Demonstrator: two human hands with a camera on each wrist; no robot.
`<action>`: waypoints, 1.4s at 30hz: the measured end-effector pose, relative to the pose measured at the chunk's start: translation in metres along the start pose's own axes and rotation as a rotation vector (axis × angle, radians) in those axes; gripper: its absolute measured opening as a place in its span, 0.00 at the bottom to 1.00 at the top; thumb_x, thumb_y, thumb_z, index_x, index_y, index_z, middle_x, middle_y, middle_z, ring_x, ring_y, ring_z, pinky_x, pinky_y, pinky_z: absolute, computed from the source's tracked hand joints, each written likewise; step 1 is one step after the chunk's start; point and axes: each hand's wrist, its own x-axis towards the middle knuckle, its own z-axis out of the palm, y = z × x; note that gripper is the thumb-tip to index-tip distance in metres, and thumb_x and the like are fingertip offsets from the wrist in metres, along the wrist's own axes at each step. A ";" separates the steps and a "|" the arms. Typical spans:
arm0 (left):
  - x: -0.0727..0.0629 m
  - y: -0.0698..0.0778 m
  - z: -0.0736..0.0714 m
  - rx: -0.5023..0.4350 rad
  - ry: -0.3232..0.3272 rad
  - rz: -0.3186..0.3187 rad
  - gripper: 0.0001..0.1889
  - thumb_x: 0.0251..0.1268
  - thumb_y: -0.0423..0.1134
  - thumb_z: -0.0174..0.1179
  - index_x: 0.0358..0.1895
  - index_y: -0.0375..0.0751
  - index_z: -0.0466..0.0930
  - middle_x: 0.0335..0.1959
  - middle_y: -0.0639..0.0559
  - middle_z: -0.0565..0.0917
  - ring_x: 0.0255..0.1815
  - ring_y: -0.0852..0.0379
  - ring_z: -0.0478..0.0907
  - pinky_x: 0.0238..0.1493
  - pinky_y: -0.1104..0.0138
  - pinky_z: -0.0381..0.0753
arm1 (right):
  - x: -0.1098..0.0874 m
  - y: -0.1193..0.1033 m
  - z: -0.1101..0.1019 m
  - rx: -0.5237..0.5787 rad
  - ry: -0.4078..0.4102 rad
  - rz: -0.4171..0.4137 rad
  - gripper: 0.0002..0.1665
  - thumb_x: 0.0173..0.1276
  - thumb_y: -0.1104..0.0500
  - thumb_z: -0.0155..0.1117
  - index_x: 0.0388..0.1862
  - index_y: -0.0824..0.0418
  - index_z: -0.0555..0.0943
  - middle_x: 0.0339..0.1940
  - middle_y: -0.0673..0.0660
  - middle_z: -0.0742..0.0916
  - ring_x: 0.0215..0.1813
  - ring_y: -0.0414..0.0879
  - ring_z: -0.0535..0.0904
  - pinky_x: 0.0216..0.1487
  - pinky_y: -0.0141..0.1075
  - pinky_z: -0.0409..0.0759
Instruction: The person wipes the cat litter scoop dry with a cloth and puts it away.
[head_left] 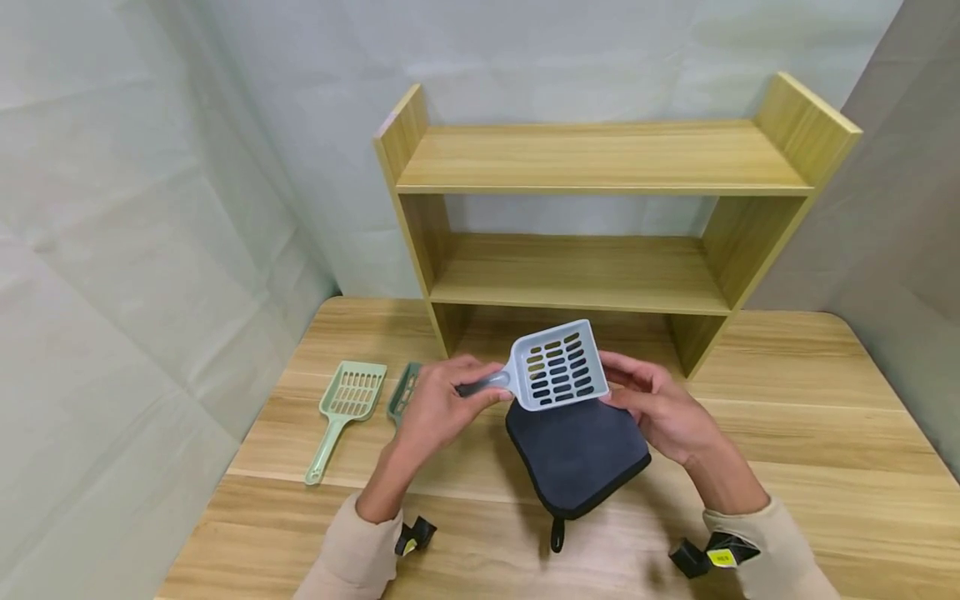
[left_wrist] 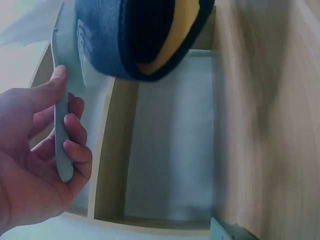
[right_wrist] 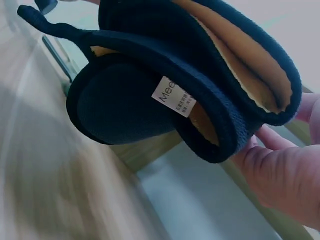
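Observation:
My left hand [head_left: 438,404] grips the handle of a light grey-blue slotted litter scoop [head_left: 527,346], its head tilted up to the right. In the left wrist view, the thumb and curled fingers close round the handle. My right hand [head_left: 667,412] holds a dark blue pot holder [head_left: 581,458] by its far edge, thumb right at the scoop's corner. The pot holder hangs below the scoop, its black loop toward me. In the right wrist view, the pot holder [right_wrist: 120,100] shows tan-lined openings and a white label [right_wrist: 172,95].
A two-tier wooden shelf [head_left: 600,192] stands at the back of the wooden table [head_left: 810,417]. On the left lies a pale green slotted scoop [head_left: 330,433]. A darker green scoop [head_left: 401,396] beside it is partly hidden by my left hand. Pale sheets hang around the table.

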 end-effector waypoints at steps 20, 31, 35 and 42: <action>-0.001 -0.002 -0.015 0.149 -0.061 -0.043 0.20 0.54 0.38 0.83 0.51 0.38 0.94 0.38 0.48 0.93 0.29 0.61 0.78 0.31 0.72 0.75 | -0.008 -0.015 -0.012 -0.170 0.192 -0.093 0.33 0.78 0.75 0.55 0.74 0.50 0.79 0.61 0.46 0.87 0.58 0.39 0.85 0.52 0.31 0.87; -0.003 0.001 -0.018 0.002 -0.234 0.075 0.17 0.54 0.36 0.83 0.49 0.42 0.95 0.37 0.51 0.94 0.35 0.64 0.84 0.35 0.68 0.81 | -0.005 -0.012 -0.004 -0.374 0.238 -0.082 0.33 0.75 0.74 0.59 0.72 0.48 0.81 0.59 0.41 0.87 0.59 0.35 0.82 0.56 0.27 0.81; -0.003 0.001 -0.019 -0.056 -0.277 0.084 0.17 0.56 0.37 0.82 0.50 0.42 0.95 0.37 0.53 0.93 0.34 0.66 0.81 0.34 0.68 0.80 | -0.004 -0.009 -0.002 -0.402 0.160 -0.085 0.33 0.74 0.74 0.59 0.71 0.47 0.82 0.59 0.41 0.88 0.57 0.35 0.83 0.56 0.27 0.82; -0.003 0.001 -0.016 -0.149 -0.335 0.066 0.16 0.60 0.38 0.80 0.51 0.40 0.94 0.38 0.51 0.93 0.34 0.67 0.78 0.35 0.70 0.78 | -0.004 -0.003 -0.001 -0.355 0.023 -0.108 0.33 0.76 0.76 0.54 0.72 0.51 0.81 0.61 0.42 0.89 0.60 0.35 0.85 0.54 0.30 0.85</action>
